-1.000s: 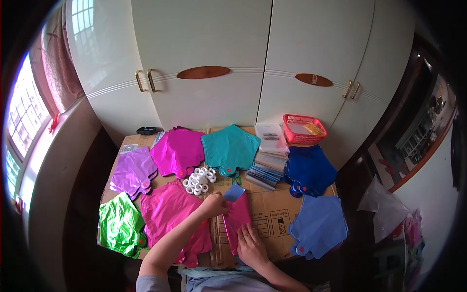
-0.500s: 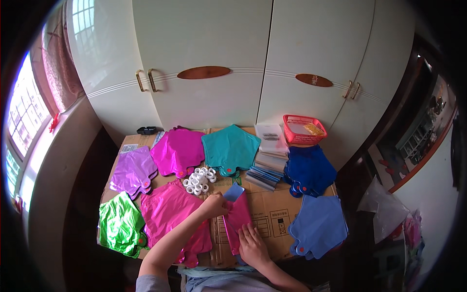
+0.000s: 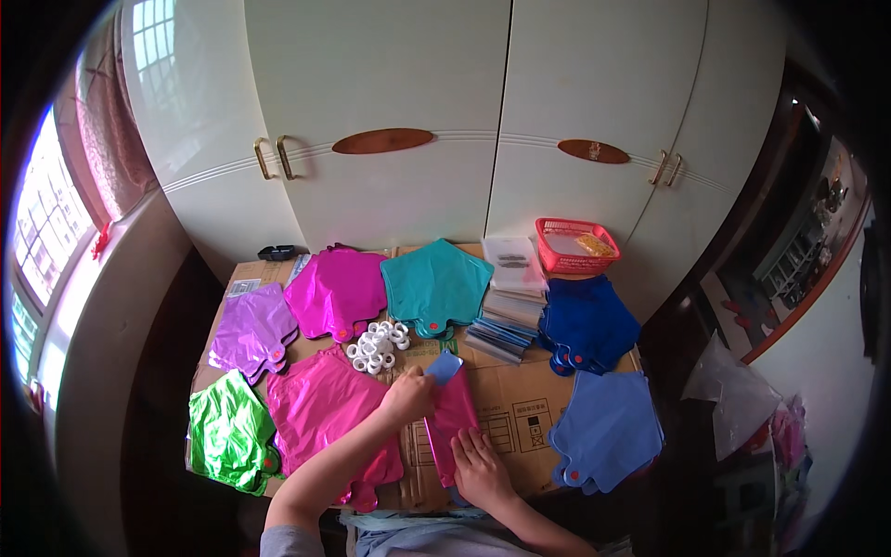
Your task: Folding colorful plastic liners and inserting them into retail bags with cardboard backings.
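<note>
In front of me lies a pink foil balloon (image 3: 452,413), folded into a narrow strip. A blue piece (image 3: 445,369) shows at its far end; how the two are joined I cannot tell. My left hand (image 3: 408,395) is closed at the strip's upper left edge, its fingertips partly hidden. Lower down, my right hand (image 3: 480,472) rests flat on the strip's right side with fingers stretched out. Close to my left arm, a stack of flat pink foil balloons (image 3: 329,408) spreads out, partly covered by the forearm. White rings (image 3: 378,347) sit heaped beyond my left hand.
Flat foil balloon stacks surround the work: green (image 3: 230,427), lilac (image 3: 252,325), magenta (image 3: 336,290), teal (image 3: 436,283), dark blue (image 3: 589,320), light blue (image 3: 608,427). Packed flat sleeves (image 3: 506,330) and a red basket (image 3: 568,265) stand far right. Cardboard (image 3: 529,381) covers the table before a cabinet (image 3: 390,65).
My left hand has shifted slightly along the strip's upper edge, and the pink foil there looks smoother and flatter. My right hand stays pressed in place. The whole view has moved slightly.
</note>
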The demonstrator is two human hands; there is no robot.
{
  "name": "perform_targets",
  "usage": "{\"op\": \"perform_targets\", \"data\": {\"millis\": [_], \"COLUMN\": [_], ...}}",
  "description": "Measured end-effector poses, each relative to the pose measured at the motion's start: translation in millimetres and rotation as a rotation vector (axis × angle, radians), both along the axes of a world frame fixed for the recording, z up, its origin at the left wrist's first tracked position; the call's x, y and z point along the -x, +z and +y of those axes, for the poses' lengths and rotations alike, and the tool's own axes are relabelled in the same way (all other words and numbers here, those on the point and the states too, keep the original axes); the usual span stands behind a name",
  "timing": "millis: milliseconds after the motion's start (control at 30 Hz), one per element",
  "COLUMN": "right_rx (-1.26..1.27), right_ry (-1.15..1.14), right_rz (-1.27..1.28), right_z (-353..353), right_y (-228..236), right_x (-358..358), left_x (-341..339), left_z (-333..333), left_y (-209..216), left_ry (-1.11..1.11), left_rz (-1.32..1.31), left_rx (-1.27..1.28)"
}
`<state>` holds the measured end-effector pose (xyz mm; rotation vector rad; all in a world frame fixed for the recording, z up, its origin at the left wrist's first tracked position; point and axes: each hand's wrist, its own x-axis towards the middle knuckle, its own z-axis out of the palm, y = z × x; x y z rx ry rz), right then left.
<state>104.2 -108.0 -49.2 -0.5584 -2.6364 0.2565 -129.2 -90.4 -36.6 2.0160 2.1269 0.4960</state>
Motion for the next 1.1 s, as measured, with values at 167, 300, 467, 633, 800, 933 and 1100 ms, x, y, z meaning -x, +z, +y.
{"op": "perform_targets", "data": {"millis": [167,300,467,633,800,933,1100], "right_rx": [0.012,0.005,0.016,0.011,0.028,0.011,0.011], "right_ry": [-0.001,-0.012,-0.006,0.001,0.008,0.008,0.001], "right_rz": [0.004,-0.01,0.032,0.022,0.014,0.018,-0.015], "right_z": [1.4,2.1,1.4,2.2,2.2,3.5,2.0], "right_y": [-2.6,-1.7,0.9,0.5,-2.5,0.9,-4.2], "right_x": [0.2,0.1,0.7,-0.1,-1.9,-1.3,-2.1], "left_x": [-41.3,-46.4,-47.2,-51.8,-58.0,-64.9,-59.7], "left_z": [-13.1,-11.1,-8.5,-1.3,5.8,16.8,29.0], "left_y": [-9.3,-3.0,-14.9,-20.3,-13.5,-7.4,-1.4], "left_ry": [-0.444,-0.433,-0.348,-0.282,-0.249,-0.045,0.037], "left_rz": [-0.124,-0.151,-0.057,-0.003,0.139,-0.02,-0.077], "left_rx": [-0.117,-0.173,-0.106,-0.028,0.003,0.111,0.142]}}
